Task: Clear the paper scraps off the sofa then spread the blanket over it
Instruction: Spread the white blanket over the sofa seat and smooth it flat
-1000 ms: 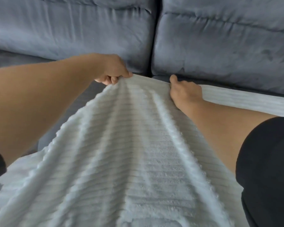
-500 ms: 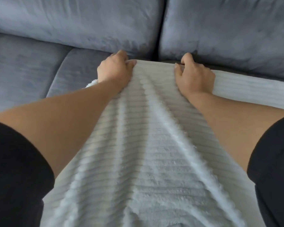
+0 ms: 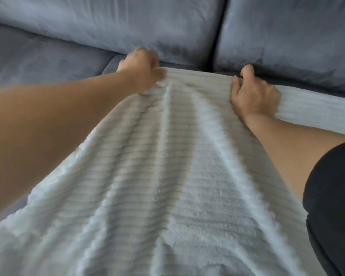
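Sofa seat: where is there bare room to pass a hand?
Bare: the left seat cushion, between the back cushions and the blanket; also a narrow seat strip behind the blanket's far edge, beyond the right hand. Crowded: the middle, where the left hand and right hand grip the blanket.

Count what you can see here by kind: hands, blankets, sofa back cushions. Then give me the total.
Hands: 2, the left hand and the right hand
Blankets: 1, the white blanket
Back cushions: 2, the left back cushion and the right back cushion
Total: 5
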